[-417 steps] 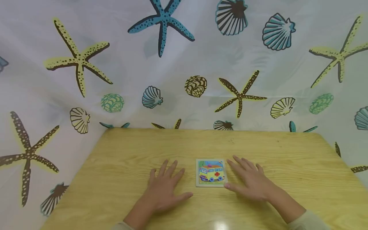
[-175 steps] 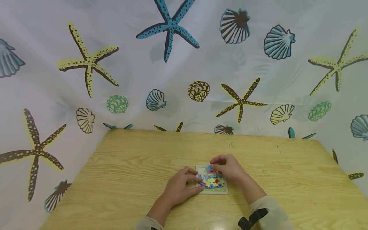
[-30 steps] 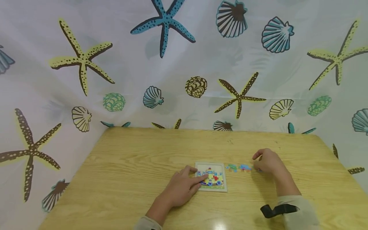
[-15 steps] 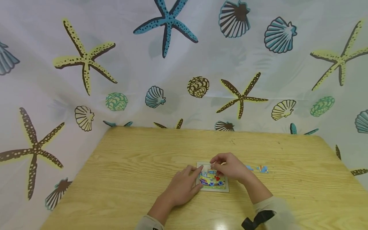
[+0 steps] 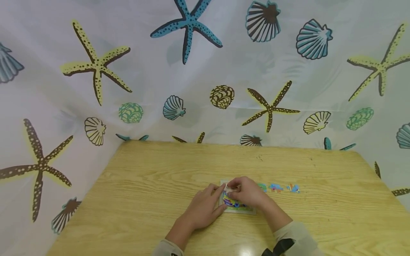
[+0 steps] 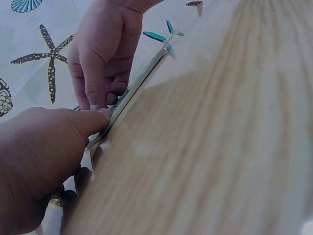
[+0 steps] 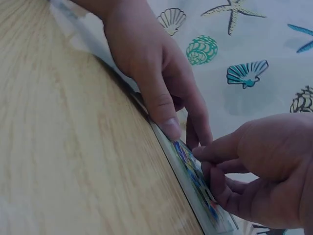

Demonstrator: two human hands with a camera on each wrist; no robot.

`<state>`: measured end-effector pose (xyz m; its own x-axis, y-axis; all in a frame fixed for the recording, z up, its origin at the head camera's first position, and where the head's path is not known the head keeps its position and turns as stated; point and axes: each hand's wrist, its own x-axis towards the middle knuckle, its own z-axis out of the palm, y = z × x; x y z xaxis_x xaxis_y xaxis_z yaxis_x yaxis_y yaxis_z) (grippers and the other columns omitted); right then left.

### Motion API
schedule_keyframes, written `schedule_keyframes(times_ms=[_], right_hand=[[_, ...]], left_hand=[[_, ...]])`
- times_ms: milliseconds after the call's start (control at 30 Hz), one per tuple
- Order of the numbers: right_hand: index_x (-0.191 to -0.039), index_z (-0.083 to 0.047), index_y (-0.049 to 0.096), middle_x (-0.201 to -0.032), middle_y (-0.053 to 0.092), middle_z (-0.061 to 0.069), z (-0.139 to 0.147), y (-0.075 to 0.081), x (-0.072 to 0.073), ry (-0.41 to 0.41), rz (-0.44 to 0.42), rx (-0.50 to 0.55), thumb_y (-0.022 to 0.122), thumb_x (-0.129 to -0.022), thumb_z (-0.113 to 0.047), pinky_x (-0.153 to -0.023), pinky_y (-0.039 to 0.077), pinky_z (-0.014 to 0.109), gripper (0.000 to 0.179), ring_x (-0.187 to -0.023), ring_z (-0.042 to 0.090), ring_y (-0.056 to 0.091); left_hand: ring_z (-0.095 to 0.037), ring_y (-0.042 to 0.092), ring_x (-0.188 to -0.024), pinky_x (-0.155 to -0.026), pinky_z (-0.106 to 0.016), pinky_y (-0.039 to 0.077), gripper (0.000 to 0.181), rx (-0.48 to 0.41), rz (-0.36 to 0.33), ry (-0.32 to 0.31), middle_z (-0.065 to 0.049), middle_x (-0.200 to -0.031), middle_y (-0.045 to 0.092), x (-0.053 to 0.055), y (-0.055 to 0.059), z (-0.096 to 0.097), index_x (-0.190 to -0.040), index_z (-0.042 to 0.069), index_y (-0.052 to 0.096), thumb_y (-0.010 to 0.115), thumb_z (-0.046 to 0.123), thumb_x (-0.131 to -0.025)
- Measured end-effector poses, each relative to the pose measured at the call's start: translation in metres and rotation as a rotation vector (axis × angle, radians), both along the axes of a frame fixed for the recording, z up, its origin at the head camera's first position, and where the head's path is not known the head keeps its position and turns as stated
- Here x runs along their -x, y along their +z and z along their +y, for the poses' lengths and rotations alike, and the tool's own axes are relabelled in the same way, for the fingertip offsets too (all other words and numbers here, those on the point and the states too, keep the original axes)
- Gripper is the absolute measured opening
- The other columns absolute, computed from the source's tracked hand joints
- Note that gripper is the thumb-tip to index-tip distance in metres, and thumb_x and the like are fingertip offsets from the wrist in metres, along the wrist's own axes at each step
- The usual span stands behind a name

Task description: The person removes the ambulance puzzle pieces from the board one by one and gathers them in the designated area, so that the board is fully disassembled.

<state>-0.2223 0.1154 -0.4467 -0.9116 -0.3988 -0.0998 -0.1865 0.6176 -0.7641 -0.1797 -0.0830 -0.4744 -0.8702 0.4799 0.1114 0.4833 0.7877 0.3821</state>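
A small jigsaw puzzle in a pale square tray [image 5: 238, 210] lies on the wooden table, showing part of a yellow vehicle. My left hand [image 5: 203, 209] holds its left side, index finger at the upper corner and thumb at the lower one. In the left wrist view that thumb presses the tray's edge [image 6: 124, 100]. My right hand [image 5: 251, 195] reaches over the picture, thumb and fingers pinching at a piece in its upper left, which the fingers mostly hide. In the right wrist view several colourful pieces [image 7: 188, 164] sit in the tray beneath the right fingertips.
Right of the tray, a green piece [image 5: 262, 187], a blue piece [image 5: 276, 187] and a blue-and-orange piece [image 5: 293, 188] lie in a row on the table [image 5: 160, 170]. Behind rises a white cloth [image 5: 198, 81] printed with shells and starfish. A black strap [image 5: 282, 245] circles the right sleeve.
From the whole picture earlier, upper pieces have come out, and three lie at right. The right hand has left that row, returned over the tray and shifted left. The left hand stays.
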Motion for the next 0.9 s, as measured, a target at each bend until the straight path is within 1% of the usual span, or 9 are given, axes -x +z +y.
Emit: schedule_keyframes(times_ms=[133, 200, 267, 333, 400, 467, 633, 733, 900], right_hand=[[-0.113, 0.0, 0.073, -0.107, 0.072, 0.012, -0.0036, 0.0036, -0.0025, 0.037, 0.047, -0.065, 0.076, -0.087, -0.014, -0.062, 0.054, 0.03, 0.029, -0.069, 0.013, 0.061], [-0.11, 0.001, 0.074, -0.103, 0.073, 0.011, -0.0041, 0.0038, -0.0031, 0.055, 0.05, -0.067, 0.078, -0.086, -0.014, -0.057, 0.05, 0.026, 0.028, -0.062, 0.011, 0.058], [-0.107, 0.0, 0.074, -0.1, 0.073, 0.009, -0.0045, 0.0039, -0.0032, 0.061, 0.04, -0.061, 0.079, -0.085, -0.015, -0.059, 0.051, 0.025, 0.027, -0.065, 0.009, 0.059], [-0.107, -0.002, 0.073, -0.101, 0.073, 0.009, -0.0048, 0.0034, -0.0027, 0.061, 0.02, -0.048, 0.079, -0.085, -0.016, -0.064, 0.053, 0.026, 0.026, -0.073, 0.009, 0.063], [-0.107, -0.002, 0.071, -0.104, 0.072, 0.009, -0.0053, 0.0026, -0.0018, 0.052, -0.01, -0.017, 0.079, -0.085, -0.015, -0.069, 0.054, 0.028, 0.027, -0.08, 0.012, 0.064], [-0.107, -0.003, 0.069, -0.105, 0.07, 0.009, -0.0041, 0.0016, -0.0017, 0.034, -0.044, 0.02, 0.079, -0.086, -0.014, -0.07, 0.055, 0.03, 0.026, -0.083, 0.014, 0.065], [-0.104, -0.005, 0.066, -0.096, 0.066, 0.007, -0.0023, -0.0022, 0.0001, 0.002, -0.083, 0.101, 0.077, -0.086, -0.01, -0.069, 0.052, 0.028, 0.022, -0.079, 0.015, 0.062], [-0.104, -0.005, 0.067, -0.093, 0.065, 0.006, -0.0014, -0.0043, 0.0014, -0.003, -0.085, 0.131, 0.076, -0.088, -0.01, -0.068, 0.05, 0.027, 0.019, -0.076, 0.015, 0.059], [-0.104, -0.003, 0.069, -0.09, 0.066, 0.007, 0.0, -0.0055, 0.0027, 0.008, -0.076, 0.171, 0.072, -0.091, -0.009, -0.068, 0.049, 0.028, 0.015, -0.075, 0.014, 0.056]], left_hand=[[-0.018, 0.057, -0.111, -0.093, -0.039, 0.046, 0.064, -0.004, -0.004, -0.01, -0.004, -0.138, 0.049, 0.001, -0.0001, 0.0004, -0.156, 0.013, 0.033, 0.051, 0.044, -0.103], [-0.017, 0.057, -0.111, -0.094, -0.04, 0.045, 0.064, -0.012, -0.014, -0.013, -0.003, -0.137, 0.049, 0.0014, -0.0006, 0.0004, -0.156, 0.013, 0.033, 0.051, 0.044, -0.103], [-0.017, 0.058, -0.109, -0.093, -0.04, 0.046, 0.066, -0.022, -0.017, -0.011, -0.003, -0.135, 0.05, 0.0019, -0.0014, 0.0, -0.156, 0.013, 0.033, 0.053, 0.044, -0.102], [-0.016, 0.058, -0.108, -0.093, -0.039, 0.046, 0.068, -0.035, -0.026, -0.001, -0.002, -0.134, 0.051, 0.0025, -0.0022, -0.001, -0.156, 0.013, 0.032, 0.055, 0.045, -0.101], [-0.017, 0.058, -0.11, -0.094, -0.04, 0.046, 0.069, -0.054, -0.03, 0.012, -0.003, -0.134, 0.052, 0.0031, -0.0031, -0.0021, -0.156, 0.013, 0.033, 0.057, 0.045, -0.1], [-0.019, 0.058, -0.114, -0.095, -0.042, 0.047, 0.07, -0.072, -0.039, 0.021, -0.003, -0.135, 0.053, 0.0035, -0.0047, -0.0019, -0.156, 0.013, 0.033, 0.058, 0.045, -0.099], [-0.025, 0.057, -0.125, -0.103, -0.049, 0.046, 0.073, -0.172, -0.071, 0.05, -0.003, -0.138, 0.055, 0.0054, -0.0072, -0.0013, -0.154, 0.012, 0.035, 0.065, 0.043, -0.096], [-0.029, 0.055, -0.13, -0.107, -0.056, 0.043, 0.075, -0.244, -0.097, 0.062, -0.004, -0.138, 0.057, 0.0063, -0.0079, -0.0013, -0.153, 0.011, 0.035, 0.069, 0.039, -0.093], [-0.032, 0.052, -0.134, -0.11, -0.061, 0.037, 0.077, -0.307, -0.13, 0.084, -0.003, -0.138, 0.058, 0.0075, -0.0091, -0.0009, -0.154, 0.013, 0.034, 0.072, 0.036, -0.091]])
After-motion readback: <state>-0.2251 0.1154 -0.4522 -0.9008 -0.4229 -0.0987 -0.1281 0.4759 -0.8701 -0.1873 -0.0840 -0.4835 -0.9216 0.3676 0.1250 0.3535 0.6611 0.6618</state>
